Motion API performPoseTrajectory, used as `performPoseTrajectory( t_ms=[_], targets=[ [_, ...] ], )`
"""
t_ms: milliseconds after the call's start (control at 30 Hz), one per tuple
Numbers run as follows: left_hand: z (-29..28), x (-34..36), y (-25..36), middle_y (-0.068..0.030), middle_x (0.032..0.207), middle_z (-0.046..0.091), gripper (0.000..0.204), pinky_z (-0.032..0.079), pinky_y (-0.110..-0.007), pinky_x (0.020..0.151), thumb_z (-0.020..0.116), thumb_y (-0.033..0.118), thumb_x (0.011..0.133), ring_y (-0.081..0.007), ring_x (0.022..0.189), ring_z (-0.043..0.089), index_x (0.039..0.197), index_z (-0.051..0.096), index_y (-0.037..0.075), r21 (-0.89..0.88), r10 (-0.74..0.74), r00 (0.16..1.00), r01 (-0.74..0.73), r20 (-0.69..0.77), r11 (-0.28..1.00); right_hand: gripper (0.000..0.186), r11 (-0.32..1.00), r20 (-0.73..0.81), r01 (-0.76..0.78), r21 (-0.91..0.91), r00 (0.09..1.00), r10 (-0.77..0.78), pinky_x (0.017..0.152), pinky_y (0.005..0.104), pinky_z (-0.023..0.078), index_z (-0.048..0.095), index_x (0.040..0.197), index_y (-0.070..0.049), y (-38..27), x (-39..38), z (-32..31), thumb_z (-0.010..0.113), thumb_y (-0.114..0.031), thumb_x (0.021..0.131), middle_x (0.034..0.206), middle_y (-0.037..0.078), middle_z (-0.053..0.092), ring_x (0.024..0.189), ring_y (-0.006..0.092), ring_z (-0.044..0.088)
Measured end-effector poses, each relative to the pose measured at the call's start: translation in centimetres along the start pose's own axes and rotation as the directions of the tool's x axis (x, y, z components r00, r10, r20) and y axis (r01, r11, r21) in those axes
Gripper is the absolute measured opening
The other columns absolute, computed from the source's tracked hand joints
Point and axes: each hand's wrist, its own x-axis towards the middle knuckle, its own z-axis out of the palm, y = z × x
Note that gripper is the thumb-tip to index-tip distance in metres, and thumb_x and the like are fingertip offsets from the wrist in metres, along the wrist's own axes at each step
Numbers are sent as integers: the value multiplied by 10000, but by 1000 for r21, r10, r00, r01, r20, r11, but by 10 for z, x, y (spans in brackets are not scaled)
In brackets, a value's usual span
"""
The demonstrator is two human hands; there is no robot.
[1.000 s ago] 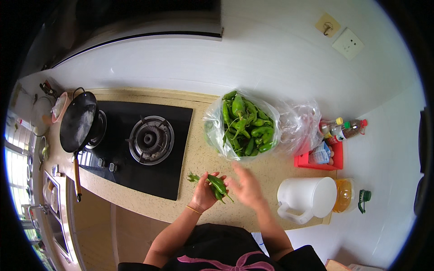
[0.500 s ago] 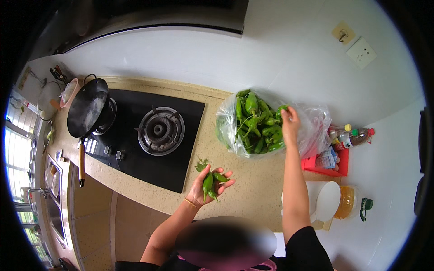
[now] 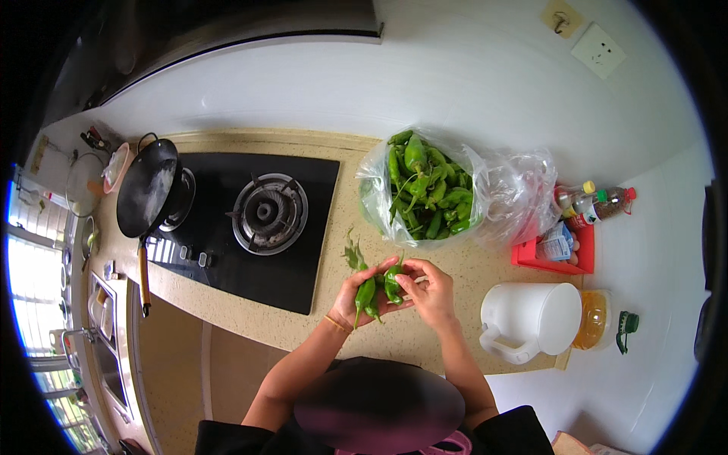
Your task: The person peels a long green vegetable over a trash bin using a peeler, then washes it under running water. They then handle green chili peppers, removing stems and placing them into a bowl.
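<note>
Above the counter's front part, my left hand (image 3: 350, 300) cradles several green peppers (image 3: 366, 296) in its palm, with a leafy sprig (image 3: 354, 255) poking out past the fingers. My right hand (image 3: 432, 294) has come up beside it and pinches another green pepper (image 3: 392, 283) between thumb and fingers, next to the left fingertips. Farther back lies a clear plastic bag (image 3: 371, 199), its mouth spread wide. Many more green peppers (image 3: 428, 182) fill it.
A black wok (image 3: 142, 189) with a wooden handle sits on the left burner of the black gas hob (image 3: 307, 205); the right burner (image 3: 267, 214) is bare. On the right are a red box (image 3: 557, 263), several bottles (image 3: 599, 205), a white kettle (image 3: 531, 318) and an oil jug (image 3: 595, 320).
My right hand has left the bag and moved down and left to my left hand, carrying a green pepper. My left hand has shifted slightly right.
</note>
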Motion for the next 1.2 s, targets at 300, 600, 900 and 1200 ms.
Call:
performPoseTrajectory(
  t_ms=[300,600,900,1200],
  targets=[
    [-11,-21,-1,-116,1080,512,320,451,-413,828,497,172,797,-339,1056,461,1115,505,138,34,2,992,3,-129,999,215,780,-377,53,-624,853,-361,689,327,465,605,920,-57,24,79,-65,657,-81,714,893,82,591,820,218,550],
    [6,-31,-10,-128,1183,470,242,439,-399,813,515,138,785,-352,1118,424,1020,573,134,-21,26,987,-29,-157,999,180,951,-474,185,-249,833,-286,592,267,445,610,843,-21,37,103,-88,695,-75,695,788,59,597,648,128,542],
    [38,-2,-18,-76,1245,438,485,450,-353,796,462,333,880,-315,1127,430,1319,324,178,72,54,999,-54,1,996,157,841,-136,59,538,990,18,577,236,460,536,868,11,-5,18,-43,637,-12,749,820,50,577,700,123,561],
    [-3,-20,-8,-86,1130,503,192,492,-349,674,554,235,825,-384,1127,398,959,555,98,-52,86,985,-94,-153,994,136,974,-103,208,-86,971,-216,615,235,461,603,899,-31,3,51,-41,601,-127,803,869,82,630,723,138,598]
  ],
)
